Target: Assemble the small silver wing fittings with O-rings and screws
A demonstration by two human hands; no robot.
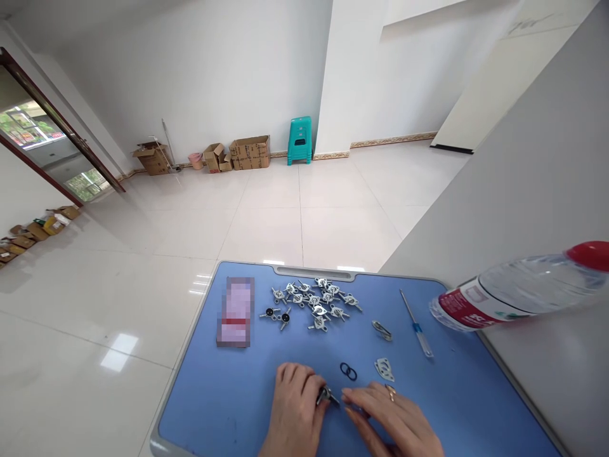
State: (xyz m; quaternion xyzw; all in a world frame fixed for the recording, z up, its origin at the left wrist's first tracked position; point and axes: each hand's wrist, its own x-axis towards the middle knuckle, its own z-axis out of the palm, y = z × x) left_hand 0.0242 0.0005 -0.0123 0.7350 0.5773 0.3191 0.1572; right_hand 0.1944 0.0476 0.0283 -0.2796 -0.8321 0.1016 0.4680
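Small silver metal fitting with protruding stem (pixel 326 395): over blue tabletop (pixel 228 393), clasped in grip of left hand (pixel 297 401). Right hand (pixel 392 416) just beside it; cannot tell whether its grip holds anything. Two overlapping black round rings (pixel 348 371) lie just beyond.

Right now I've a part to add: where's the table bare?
Free: between the left hand, blurred pinkish item and the table's left rim; also right of the right hand, below the slim tool. Crowded: among metal fittings.
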